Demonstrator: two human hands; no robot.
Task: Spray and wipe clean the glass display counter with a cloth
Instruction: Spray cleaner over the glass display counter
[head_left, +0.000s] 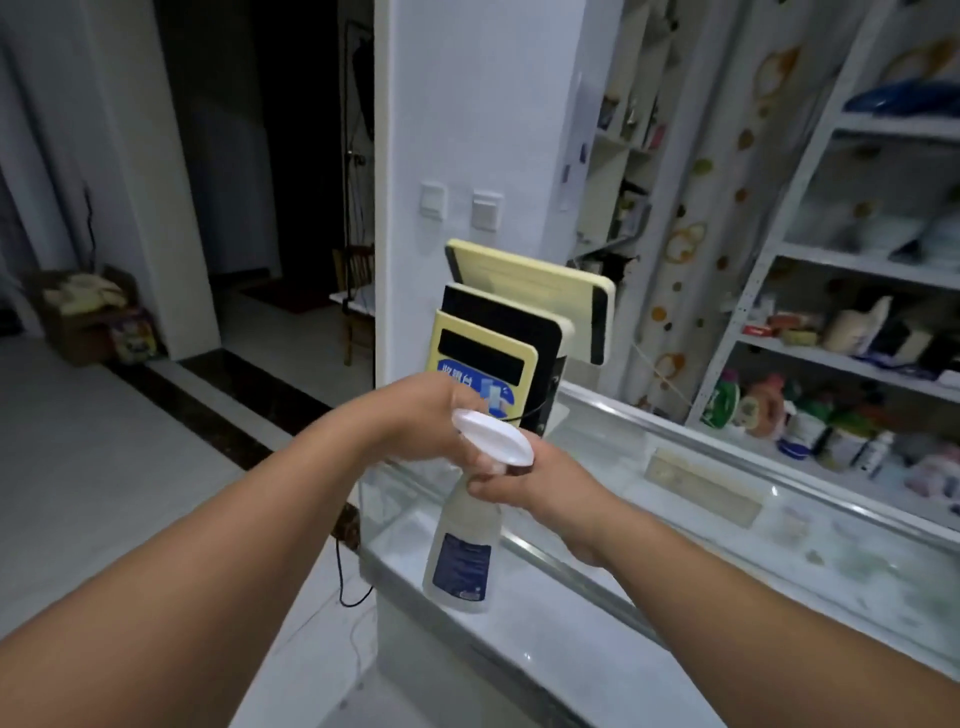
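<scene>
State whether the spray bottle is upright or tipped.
Upright: the spray bottle has its white head on top, gripped by the right hand, left hand alongside.

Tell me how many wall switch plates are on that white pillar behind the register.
2. One switch plate is on the left of the pillar face, the other just right of it and slightly lower. None seem hidden, though the register screens cover the pillar's lower part.

Glass and plastic showing
Glossy glass counter (675, 519) is gleaming; spray bottle (462, 545) is looking translucent plastic, smooth white head.

Spray bottle (462, 540) above glass counter (675, 561)
</scene>
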